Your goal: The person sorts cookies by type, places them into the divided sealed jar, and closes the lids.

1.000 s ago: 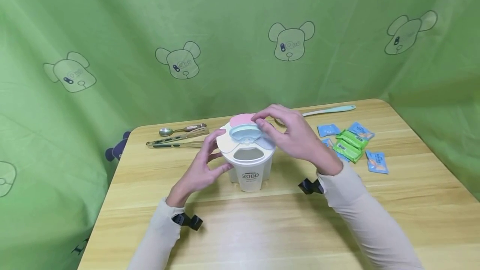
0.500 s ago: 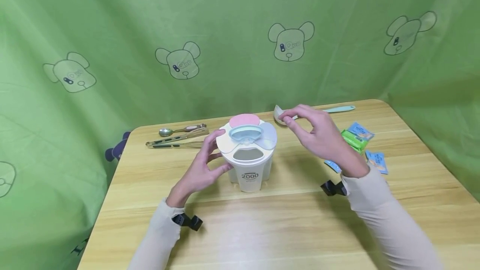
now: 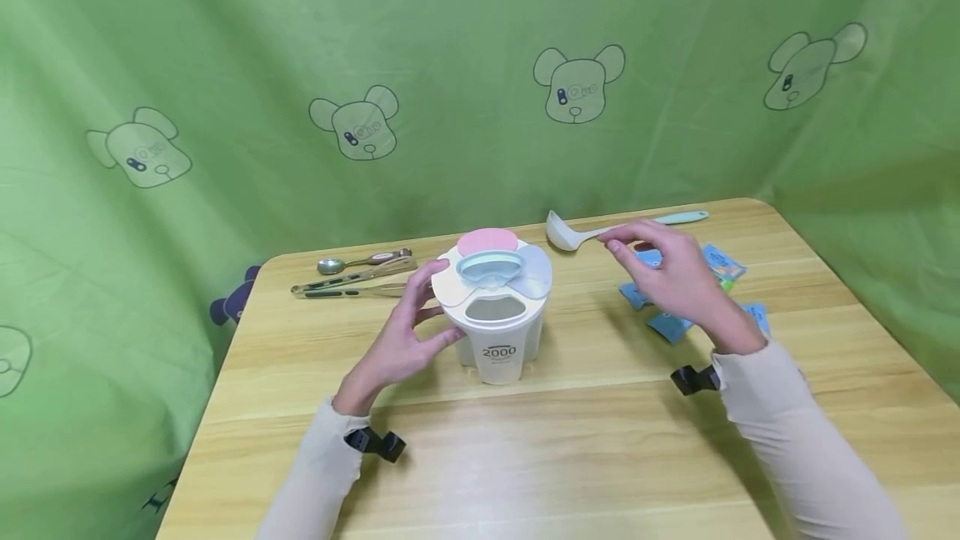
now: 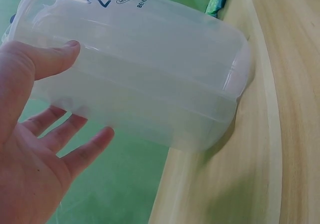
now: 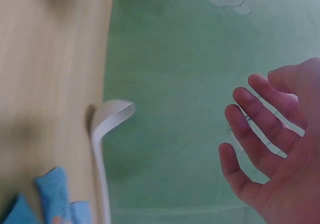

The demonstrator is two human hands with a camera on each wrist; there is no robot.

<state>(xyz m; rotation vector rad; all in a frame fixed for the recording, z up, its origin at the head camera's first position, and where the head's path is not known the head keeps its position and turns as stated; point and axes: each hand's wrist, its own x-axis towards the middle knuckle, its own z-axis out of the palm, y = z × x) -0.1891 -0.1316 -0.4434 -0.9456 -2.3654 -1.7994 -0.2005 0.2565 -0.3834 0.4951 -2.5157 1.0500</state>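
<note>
A translucent white multi-compartment storage canister (image 3: pixel 500 361) marked 2000 stands upright on the table. Its round lid carries a pink (image 3: pixel 487 240), a pale blue and a lavender flap, with an oval opening at the front. My left hand (image 3: pixel 397 344) holds the canister's left side, fingers behind and thumb in front; the left wrist view has the thumb and fingers spread about its wall (image 4: pixel 150 74). Well to the right, my right hand (image 3: pixel 667 273) is in the air with nothing in it, over several small snack packets (image 3: pixel 671 327). Its fingers (image 5: pixel 245 129) are loosely bent.
Behind the right hand, a white ladle (image 3: pixel 566 235) with a pale blue handle lies by the table's back edge. Metal tongs (image 3: pixel 352 277) and a spoon (image 3: pixel 330 265) lie left of the canister. A green curtain (image 3: pixel 450 107) hangs behind the table.
My right hand has drawn away from the canister lid toward the right and now hovers over the packets. The ladle's bowl has come into sight. My left hand and the canister have stayed put.
</note>
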